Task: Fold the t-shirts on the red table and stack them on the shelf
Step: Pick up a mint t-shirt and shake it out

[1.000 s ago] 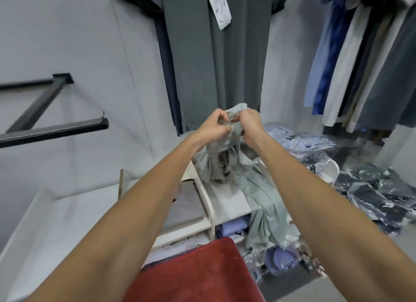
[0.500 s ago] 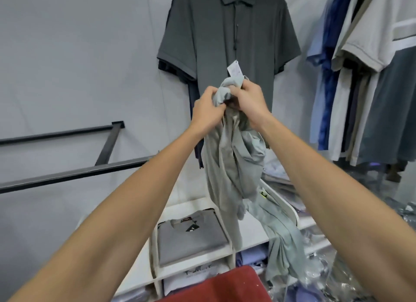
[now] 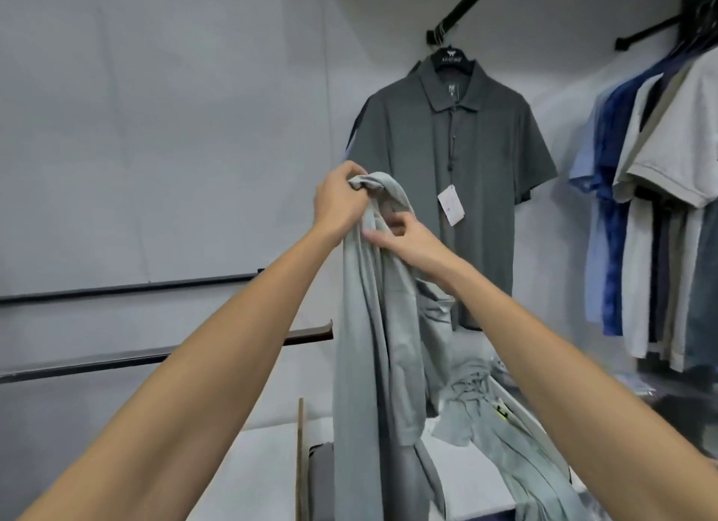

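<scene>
The left hand (image 3: 338,201) grips the bunched top of a grey-green t-shirt (image 3: 373,326); the right hand (image 3: 408,238) pinches it lower, and its hem is cut off below.

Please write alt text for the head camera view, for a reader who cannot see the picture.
Two bare arms hold up a light grey t-shirt: the left hand grips its bunched top, the right hand pinches the fabric just below. Behind it a dark grey polo shirt hangs on the wall.

open wall left, dark polo (image 3: 450,178) hanging behind, rails (image 3: 128,355) lower left
</scene>
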